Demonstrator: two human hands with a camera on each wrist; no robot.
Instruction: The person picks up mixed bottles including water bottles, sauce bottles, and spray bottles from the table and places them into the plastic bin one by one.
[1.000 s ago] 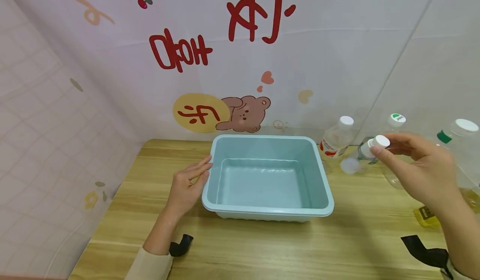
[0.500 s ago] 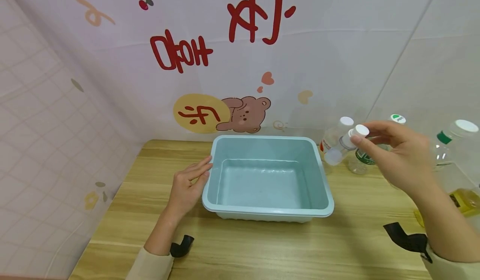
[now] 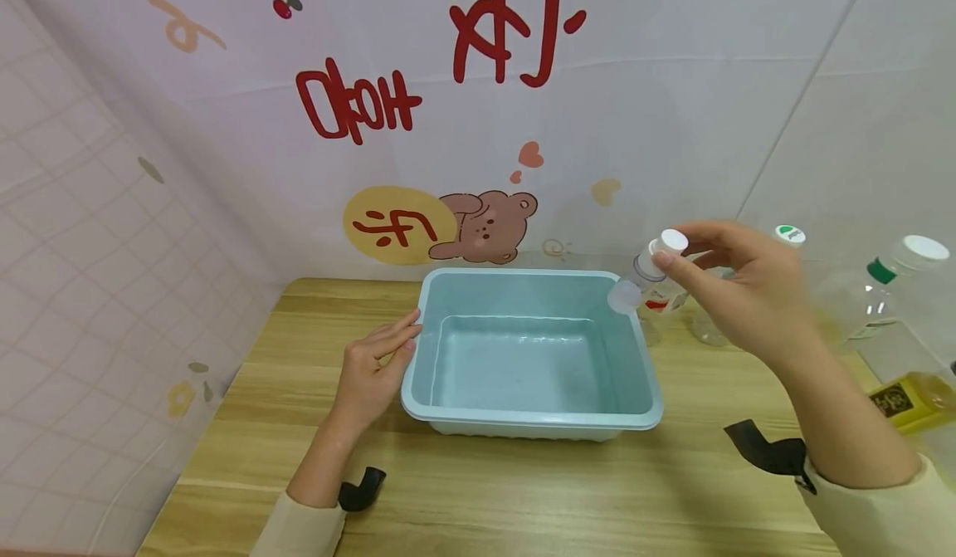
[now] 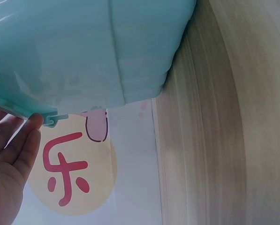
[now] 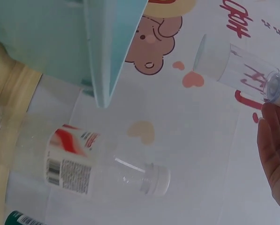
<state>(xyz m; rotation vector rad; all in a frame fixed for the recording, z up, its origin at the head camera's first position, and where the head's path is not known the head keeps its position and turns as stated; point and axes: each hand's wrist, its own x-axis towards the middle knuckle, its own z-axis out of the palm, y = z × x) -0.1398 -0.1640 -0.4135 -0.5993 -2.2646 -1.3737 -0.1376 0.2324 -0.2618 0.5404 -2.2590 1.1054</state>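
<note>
A light blue plastic basin (image 3: 523, 366) stands on the wooden table. At its left rim my left hand (image 3: 373, 366) holds on with the fingertips; the left wrist view shows those fingers (image 4: 34, 123) at the rim's edge. My right hand (image 3: 747, 287) pinches the white cap (image 3: 674, 242) of a small clear bottle (image 3: 638, 279) between thumb and fingers. This bottle hangs tilted in the air, its frosted bottom overlapping the basin's right back corner in the head view. In the right wrist view the small bottle (image 5: 229, 63) shows clear walls and a whitish base.
Just behind the held bottle stands a clear bottle with a red-and-white label (image 5: 74, 159). Further right are a bottle with a green-marked cap (image 3: 790, 236), a large white-capped bottle (image 3: 881, 295) and a yellow-liquid bottle (image 3: 914, 399). A printed cloth (image 3: 635, 109) rises behind the table.
My right hand has carried the small bottle leftward from among the standing bottles to the basin's right back corner. The left hand and basin have stayed in place.
</note>
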